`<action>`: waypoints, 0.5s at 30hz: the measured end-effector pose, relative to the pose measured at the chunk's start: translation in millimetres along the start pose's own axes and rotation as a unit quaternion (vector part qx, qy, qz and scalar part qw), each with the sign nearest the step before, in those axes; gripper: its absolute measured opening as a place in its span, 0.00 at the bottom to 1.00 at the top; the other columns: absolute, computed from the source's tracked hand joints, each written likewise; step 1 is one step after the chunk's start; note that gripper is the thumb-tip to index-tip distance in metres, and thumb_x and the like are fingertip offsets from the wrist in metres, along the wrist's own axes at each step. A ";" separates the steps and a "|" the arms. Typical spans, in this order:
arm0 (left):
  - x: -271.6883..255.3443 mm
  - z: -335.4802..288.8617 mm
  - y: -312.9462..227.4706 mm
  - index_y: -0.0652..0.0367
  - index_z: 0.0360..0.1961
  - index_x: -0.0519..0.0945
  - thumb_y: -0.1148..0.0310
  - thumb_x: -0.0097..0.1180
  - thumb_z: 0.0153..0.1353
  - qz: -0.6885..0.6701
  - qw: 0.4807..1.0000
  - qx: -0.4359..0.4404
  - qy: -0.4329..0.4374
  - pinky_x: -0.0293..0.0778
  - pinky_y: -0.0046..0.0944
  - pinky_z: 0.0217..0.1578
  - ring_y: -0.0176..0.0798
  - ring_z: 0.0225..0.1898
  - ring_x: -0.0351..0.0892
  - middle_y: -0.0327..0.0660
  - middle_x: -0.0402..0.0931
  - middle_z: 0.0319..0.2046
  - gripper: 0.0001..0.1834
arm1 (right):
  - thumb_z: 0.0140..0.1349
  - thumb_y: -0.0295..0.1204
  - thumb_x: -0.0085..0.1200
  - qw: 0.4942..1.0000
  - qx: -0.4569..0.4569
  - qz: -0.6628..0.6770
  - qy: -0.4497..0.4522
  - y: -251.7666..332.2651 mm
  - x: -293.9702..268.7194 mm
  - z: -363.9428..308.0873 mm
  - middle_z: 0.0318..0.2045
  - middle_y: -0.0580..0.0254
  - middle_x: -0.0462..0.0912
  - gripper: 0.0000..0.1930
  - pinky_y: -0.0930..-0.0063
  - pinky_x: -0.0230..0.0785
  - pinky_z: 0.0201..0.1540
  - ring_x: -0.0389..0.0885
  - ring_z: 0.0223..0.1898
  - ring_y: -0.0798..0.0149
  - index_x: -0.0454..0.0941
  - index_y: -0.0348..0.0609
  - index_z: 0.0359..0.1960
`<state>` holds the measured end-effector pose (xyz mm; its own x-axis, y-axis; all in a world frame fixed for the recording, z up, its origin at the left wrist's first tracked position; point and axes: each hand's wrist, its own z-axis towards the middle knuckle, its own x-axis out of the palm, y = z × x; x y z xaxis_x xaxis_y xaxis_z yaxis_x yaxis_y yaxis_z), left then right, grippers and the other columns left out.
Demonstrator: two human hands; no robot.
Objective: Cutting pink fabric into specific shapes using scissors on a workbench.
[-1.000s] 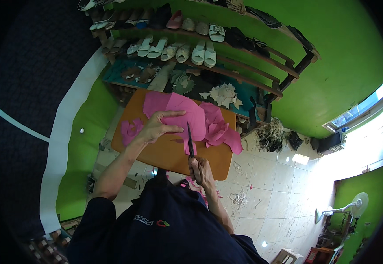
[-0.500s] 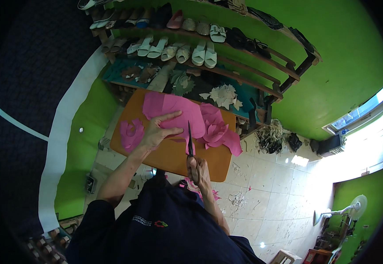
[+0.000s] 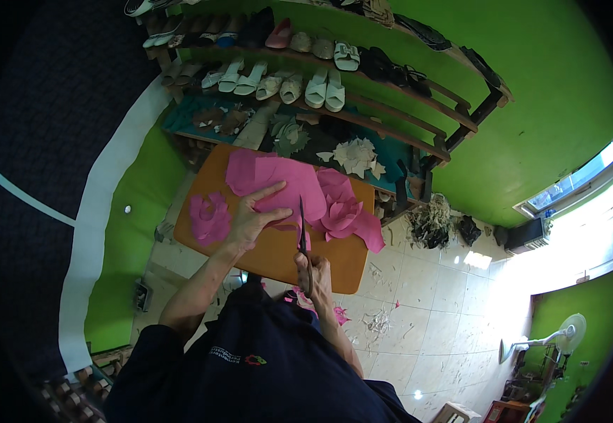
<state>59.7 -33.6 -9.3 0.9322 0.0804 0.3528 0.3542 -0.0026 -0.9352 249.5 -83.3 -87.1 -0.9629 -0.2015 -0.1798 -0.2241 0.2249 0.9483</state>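
Observation:
A pink sheet of thin material point(image 3: 282, 173) lies on an orange-brown tabletop point(image 3: 264, 255). My left hand point(image 3: 250, 218) rests on its near part, with thumb and forefinger stretched out and apart. My right hand point(image 3: 315, 273) is closed around the handles of dark scissors point(image 3: 302, 229), whose blades point away from me. The blades lie at the sheet's near right edge, where a narrow pink strip hangs beside them. Crumpled pink pieces point(image 3: 341, 210) lie right of the sheet, and a curled pink offcut point(image 3: 210, 217) lies left of my left hand.
Beyond the table stands a rack with rows of shoes point(image 3: 278, 84). Pale cut scraps point(image 3: 357, 155) lie on its lower teal shelf. More shreds point(image 3: 377, 322) are strewn over the tiled floor at right, near a heap of offcuts point(image 3: 430, 220). A white fan point(image 3: 572, 331) stands at far right.
The scissors have shifted slightly at the sheet's edge, and a pink strip now shows to the right of the blades. My left hand stays in nearly the same place on the sheet.

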 end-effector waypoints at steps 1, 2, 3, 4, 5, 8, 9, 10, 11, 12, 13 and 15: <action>0.0 0.2 0.6 0.59 0.61 0.76 0.85 0.66 0.53 0.006 1.000 0.002 -0.003 0.82 0.34 0.51 0.35 0.48 0.82 0.44 0.74 0.59 0.31 | 0.58 0.59 0.58 1.000 0.000 -0.001 0.001 3.0 -0.3 -0.7 0.11 0.75 0.63 0.31 0.75 0.55 0.16 0.64 0.13 0.76 0.67 0.44 0.16; 0.5 0.1 0.4 0.59 0.61 0.76 0.85 0.66 0.53 0.011 1.000 0.004 -0.006 0.82 0.34 0.51 0.35 0.48 0.82 0.44 0.74 0.59 0.31 | 0.58 0.58 0.59 1.000 -0.012 -0.019 -0.010 7.7 0.7 -2.2 0.11 0.75 0.64 0.31 0.74 0.55 0.16 0.64 0.13 0.76 0.66 0.44 0.15; 0.5 -1.3 -1.3 0.59 0.60 0.76 0.85 0.65 0.53 -0.011 1.000 -0.013 -0.005 0.81 0.33 0.52 0.35 0.48 0.82 0.44 0.74 0.58 0.31 | 0.58 0.57 0.60 0.999 -0.023 -0.036 -0.021 10.3 1.7 -3.0 0.10 0.74 0.64 0.31 0.74 0.55 0.16 0.64 0.13 0.76 0.66 0.43 0.15; 1.2 -1.1 -0.8 0.59 0.60 0.76 0.85 0.65 0.53 -0.012 1.000 -0.013 -0.004 0.81 0.33 0.52 0.35 0.48 0.82 0.44 0.74 0.58 0.31 | 0.58 0.57 0.60 0.999 -0.023 -0.037 -0.021 8.7 2.9 -2.7 0.10 0.74 0.64 0.31 0.74 0.55 0.16 0.64 0.13 0.76 0.66 0.43 0.15; 1.7 -0.9 -0.3 0.60 0.61 0.76 0.85 0.65 0.53 0.003 1.000 0.002 -0.008 0.81 0.33 0.53 0.35 0.48 0.82 0.44 0.75 0.58 0.31 | 0.57 0.58 0.60 0.999 -0.031 -0.026 -0.021 7.4 4.2 -2.5 0.10 0.74 0.64 0.31 0.74 0.56 0.16 0.65 0.13 0.76 0.67 0.43 0.15; 3.1 -1.9 0.0 0.60 0.61 0.75 0.85 0.65 0.54 0.008 1.000 0.010 -0.005 0.81 0.33 0.53 0.35 0.48 0.82 0.45 0.75 0.57 0.32 | 0.57 0.60 0.60 1.000 -0.022 -0.015 -0.016 4.3 2.9 -3.4 0.10 0.73 0.64 0.33 0.74 0.58 0.16 0.65 0.13 0.75 0.67 0.42 0.15; 2.7 -3.3 -0.8 0.60 0.62 0.74 0.85 0.65 0.54 -0.002 1.000 0.001 -0.001 0.81 0.33 0.52 0.35 0.48 0.82 0.45 0.75 0.57 0.32 | 0.56 0.62 0.60 1.000 -0.006 -0.014 -0.008 5.4 3.1 -4.5 0.10 0.73 0.64 0.34 0.75 0.59 0.16 0.66 0.12 0.75 0.67 0.42 0.15; 3.5 -3.9 -1.2 0.60 0.62 0.74 0.85 0.65 0.54 0.000 1.000 0.001 0.000 0.81 0.33 0.52 0.35 0.48 0.82 0.45 0.75 0.57 0.32 | 0.56 0.62 0.60 1.000 -0.006 -0.012 -0.009 7.0 3.1 -5.0 0.10 0.73 0.64 0.34 0.75 0.59 0.16 0.66 0.12 0.75 0.67 0.42 0.15; 5.5 -4.6 -1.1 0.60 0.62 0.74 0.85 0.65 0.54 -0.008 1.000 -0.003 -0.002 0.81 0.33 0.52 0.35 0.47 0.82 0.45 0.75 0.56 0.33 | 0.56 0.63 0.60 1.000 -0.024 -0.010 -0.008 9.0 2.6 -5.1 0.10 0.73 0.65 0.34 0.75 0.59 0.16 0.67 0.13 0.75 0.68 0.42 0.16; 7.1 -5.5 -1.0 0.60 0.63 0.74 0.85 0.65 0.54 -0.016 1.000 -0.007 -0.003 0.81 0.33 0.52 0.35 0.46 0.82 0.46 0.75 0.56 0.33 | 0.56 0.65 0.59 0.999 -0.041 -0.008 -0.007 11.3 2.1 -5.1 0.11 0.72 0.66 0.35 0.75 0.60 0.16 0.68 0.13 0.75 0.68 0.42 0.16; 7.5 -7.1 0.4 0.60 0.63 0.74 0.85 0.65 0.54 -0.013 1.000 -0.008 -0.002 0.81 0.33 0.52 0.35 0.46 0.82 0.46 0.75 0.56 0.33 | 0.56 0.65 0.59 0.999 -0.041 -0.004 -0.008 13.5 1.6 -4.9 0.11 0.72 0.66 0.35 0.75 0.60 0.16 0.68 0.13 0.75 0.68 0.42 0.16; 7.4 -10.1 4.8 0.61 0.63 0.73 0.85 0.64 0.53 -0.018 0.999 -0.035 0.005 0.82 0.35 0.50 0.36 0.45 0.83 0.44 0.74 0.58 0.33 | 0.56 0.65 0.59 0.999 -0.049 0.005 -0.015 19.3 0.7 -3.5 0.12 0.72 0.67 0.35 0.75 0.60 0.16 0.68 0.13 0.75 0.69 0.41 0.18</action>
<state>69.1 -43.1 -10.9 0.9193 0.0721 0.3869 0.3916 -0.0698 -0.9175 245.0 -82.4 -68.0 -0.9695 -0.1700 -0.1764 -0.1997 0.1314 0.9710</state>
